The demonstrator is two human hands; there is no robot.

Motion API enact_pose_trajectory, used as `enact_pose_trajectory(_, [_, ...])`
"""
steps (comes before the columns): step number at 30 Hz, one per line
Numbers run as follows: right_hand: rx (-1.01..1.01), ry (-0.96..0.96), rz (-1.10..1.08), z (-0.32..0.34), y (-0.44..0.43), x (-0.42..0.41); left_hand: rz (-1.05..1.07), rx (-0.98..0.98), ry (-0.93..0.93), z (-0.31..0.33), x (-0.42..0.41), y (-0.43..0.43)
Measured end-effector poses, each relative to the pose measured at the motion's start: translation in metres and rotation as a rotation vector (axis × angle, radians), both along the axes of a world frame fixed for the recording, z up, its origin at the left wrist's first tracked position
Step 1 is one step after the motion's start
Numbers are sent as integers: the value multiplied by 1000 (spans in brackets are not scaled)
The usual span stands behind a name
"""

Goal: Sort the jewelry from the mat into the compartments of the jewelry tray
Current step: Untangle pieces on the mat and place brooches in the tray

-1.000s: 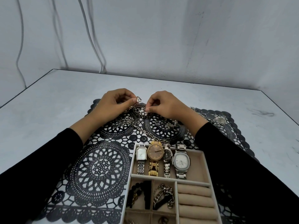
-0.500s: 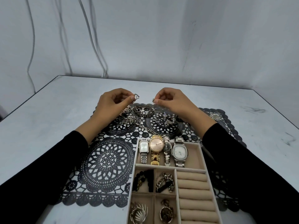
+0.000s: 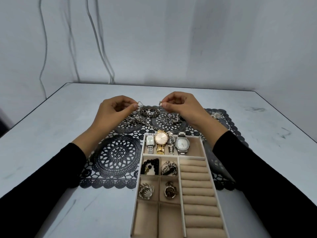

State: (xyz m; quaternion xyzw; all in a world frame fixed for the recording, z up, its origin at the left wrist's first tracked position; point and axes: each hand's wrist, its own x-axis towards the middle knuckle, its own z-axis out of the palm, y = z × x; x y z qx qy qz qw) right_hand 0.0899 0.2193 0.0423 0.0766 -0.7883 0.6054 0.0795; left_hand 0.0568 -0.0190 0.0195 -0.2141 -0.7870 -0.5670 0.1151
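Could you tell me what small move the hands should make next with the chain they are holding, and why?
Probably lift the chain straight up: left hand and right hand each pinch one end, while its middle seems to lie among the jewelry pile on the mat. Two near compartments of the tray look empty.

The mat (image 3: 116, 153) is black lace, cut in round mandala patterns, on a pale grey desk (image 3: 51, 134) with faint dark marbling. The jewelry tray (image 3: 204, 152) is white-walled and lined in beige. The gold watch (image 3: 161, 140) has a rosy face, and the square watch (image 3: 182, 144) is silver. The beads (image 3: 151, 166) and sleeves (image 3: 51, 177) are black, and the necklace (image 3: 139, 104) is silvery.
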Motion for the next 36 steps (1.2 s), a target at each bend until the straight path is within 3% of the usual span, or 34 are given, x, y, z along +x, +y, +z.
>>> enact_pose_trajectory(23, [-98, -56, 55, -5, 2, 93, -112, 50, 16, -2, 91, -4])
enact_pose_trajectory(36, [78, -108, 357, -6, 1, 133, -168, 16, 80, -8, 118, -2])
